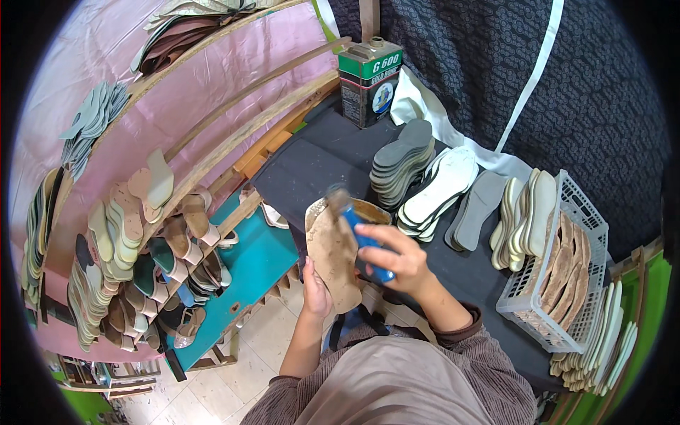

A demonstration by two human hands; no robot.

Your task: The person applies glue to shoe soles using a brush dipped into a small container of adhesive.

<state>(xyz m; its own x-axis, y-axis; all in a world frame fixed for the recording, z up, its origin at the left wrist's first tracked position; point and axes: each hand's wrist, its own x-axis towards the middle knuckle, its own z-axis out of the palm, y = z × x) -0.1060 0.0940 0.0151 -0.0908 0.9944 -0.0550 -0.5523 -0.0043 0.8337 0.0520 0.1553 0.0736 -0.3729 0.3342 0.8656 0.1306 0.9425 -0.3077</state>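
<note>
My left hand (316,289) is closed on the lower left edge of a tan insole (331,265), holding it up in front of me with its broad end away from me. My right hand (397,258) grips the blue handle of a brush (359,230). Blurred by motion, the brush head lies over the upper part of the insole; whether its bristles touch the surface I cannot tell. A brown curved piece (373,212) shows behind the brush, partly hidden by it and by my fingers.
On the dark-covered table (304,166) stand a green and black metal can (370,81), grey insoles (404,163), white insoles (440,188) and cream ones (524,216). A grey plastic basket (601,237) holds brown pieces. At left, racks hold shoes (183,237) above a teal shelf (262,244).
</note>
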